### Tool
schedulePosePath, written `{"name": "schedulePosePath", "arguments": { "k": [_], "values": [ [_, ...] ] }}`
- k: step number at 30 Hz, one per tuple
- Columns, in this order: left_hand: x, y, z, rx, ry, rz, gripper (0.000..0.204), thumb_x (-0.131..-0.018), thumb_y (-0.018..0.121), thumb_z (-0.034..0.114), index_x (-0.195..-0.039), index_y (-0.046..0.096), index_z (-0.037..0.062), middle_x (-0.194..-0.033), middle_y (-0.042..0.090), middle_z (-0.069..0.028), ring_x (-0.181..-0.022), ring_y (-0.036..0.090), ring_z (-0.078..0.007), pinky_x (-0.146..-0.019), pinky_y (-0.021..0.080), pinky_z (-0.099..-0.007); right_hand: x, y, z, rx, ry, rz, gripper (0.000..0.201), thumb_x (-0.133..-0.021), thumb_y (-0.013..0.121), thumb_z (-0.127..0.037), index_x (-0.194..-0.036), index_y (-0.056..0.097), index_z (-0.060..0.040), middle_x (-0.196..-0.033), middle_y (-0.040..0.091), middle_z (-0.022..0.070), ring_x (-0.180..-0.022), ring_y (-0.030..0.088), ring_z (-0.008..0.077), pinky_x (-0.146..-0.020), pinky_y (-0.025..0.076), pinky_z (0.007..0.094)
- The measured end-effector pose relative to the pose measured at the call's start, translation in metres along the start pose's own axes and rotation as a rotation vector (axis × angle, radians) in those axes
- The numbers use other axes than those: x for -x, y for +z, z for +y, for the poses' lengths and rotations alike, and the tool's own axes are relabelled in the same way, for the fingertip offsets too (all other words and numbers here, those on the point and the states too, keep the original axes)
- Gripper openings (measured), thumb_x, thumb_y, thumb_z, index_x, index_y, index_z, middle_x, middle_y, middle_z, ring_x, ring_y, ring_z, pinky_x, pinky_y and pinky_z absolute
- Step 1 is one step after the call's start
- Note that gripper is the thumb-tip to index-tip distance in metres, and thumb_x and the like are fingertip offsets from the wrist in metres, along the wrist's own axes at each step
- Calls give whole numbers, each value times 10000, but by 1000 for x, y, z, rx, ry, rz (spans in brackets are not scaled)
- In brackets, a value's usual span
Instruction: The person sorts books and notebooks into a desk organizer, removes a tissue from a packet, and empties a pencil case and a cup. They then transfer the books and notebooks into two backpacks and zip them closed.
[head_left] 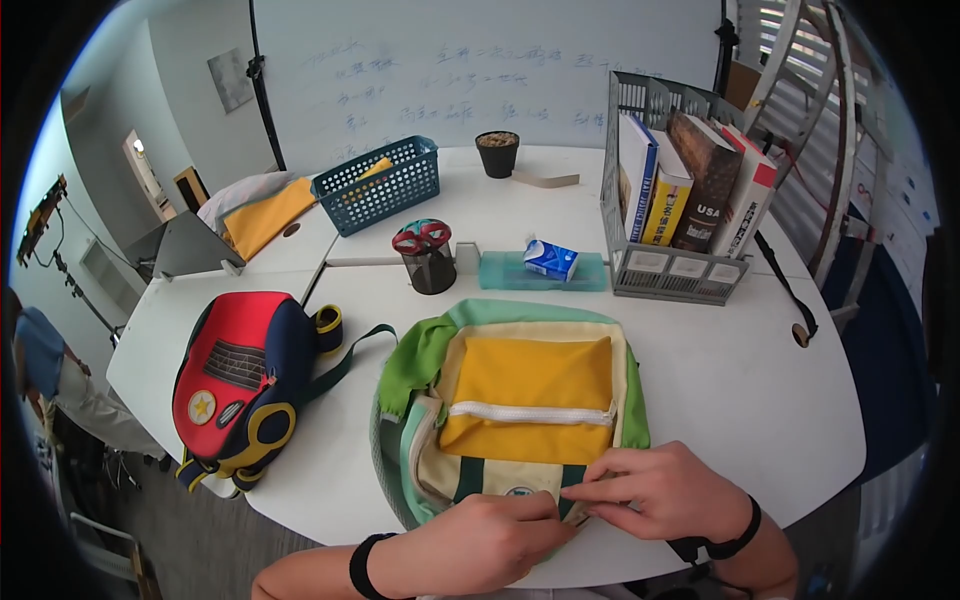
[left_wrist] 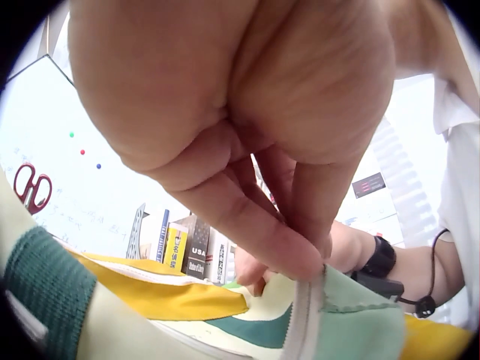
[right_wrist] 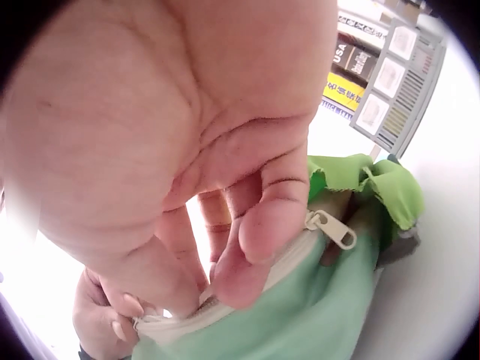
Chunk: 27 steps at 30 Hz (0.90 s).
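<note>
A green, cream and yellow backpack (head_left: 530, 395) lies on the table in the head view. At its near edge, my left hand (head_left: 485, 540) pinches the zipper tape (left_wrist: 304, 322) between thumb and fingertips; mint fabric hangs beside it. Close by, my right hand (head_left: 665, 490) holds the same zipper edge with thumb and curled fingers. The right wrist view shows a pale zipper pull (right_wrist: 334, 229) beside the right fingers, with the left hand (right_wrist: 105, 322) gripping farther along the zipper. The front yellow pocket's white zipper (head_left: 530, 413) runs across the bag.
To the left lies a red and navy backpack (head_left: 235, 385). Behind the green bag stand a mesh pen cup (head_left: 430, 270), a teal case (head_left: 500, 270) with a blue packet (head_left: 550, 260), and a grey file rack (head_left: 675, 285) of books. A blue basket (head_left: 390, 195) and small pot (head_left: 497, 155) sit farther back.
</note>
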<state>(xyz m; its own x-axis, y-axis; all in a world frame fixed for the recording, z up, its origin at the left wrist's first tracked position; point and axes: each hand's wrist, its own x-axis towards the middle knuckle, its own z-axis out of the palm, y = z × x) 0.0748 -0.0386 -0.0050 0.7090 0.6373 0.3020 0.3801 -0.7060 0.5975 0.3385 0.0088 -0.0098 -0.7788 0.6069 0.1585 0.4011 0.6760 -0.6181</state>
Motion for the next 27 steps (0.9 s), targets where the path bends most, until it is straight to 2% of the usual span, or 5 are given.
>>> {"name": "schedulePosePath", "arguments": {
  "k": [9,17,21,25,27],
  "values": [
    [4,-12,12,164,-299,-19,178,-897,736,5,-1051,747,94,-896,689,-45,-713,717,-231,-624,572,-324,-9,3,-6,152,-106,-38,132,-903,760,-151,-1035,758,-143,-1003,658,-32,-773,717,175,-623,575,319],
    [54,-65,-18,25,-511,60,142,-871,756,-42,-964,732,62,-870,768,-65,-772,760,-250,-690,594,-325,14,-37,1,117,165,2,87,-847,830,-159,-915,794,-119,-977,736,21,-773,714,235,-679,575,338],
    [51,-69,-17,13,-458,177,166,-844,756,-74,-937,716,58,-848,754,-72,-755,754,-251,-684,592,-329,-19,-14,-23,105,-67,221,126,-864,833,-181,-961,799,-108,-968,729,28,-867,700,244,-759,562,368],
    [47,-79,-14,-21,-379,245,178,-838,744,-84,-934,701,59,-833,740,-75,-737,744,-256,-661,591,-338,-30,7,-5,281,-204,-22,240,-920,837,-315,-986,775,-92,-871,682,36,-832,674,242,-722,537,359],
    [50,-81,-16,17,-381,256,173,-839,742,-86,-930,700,56,-838,747,-73,-743,749,-251,-665,594,-332,-32,4,-13,137,-166,23,229,-924,826,-309,-977,772,-93,-855,681,40,-811,673,247,-709,537,367]
  ]
}}
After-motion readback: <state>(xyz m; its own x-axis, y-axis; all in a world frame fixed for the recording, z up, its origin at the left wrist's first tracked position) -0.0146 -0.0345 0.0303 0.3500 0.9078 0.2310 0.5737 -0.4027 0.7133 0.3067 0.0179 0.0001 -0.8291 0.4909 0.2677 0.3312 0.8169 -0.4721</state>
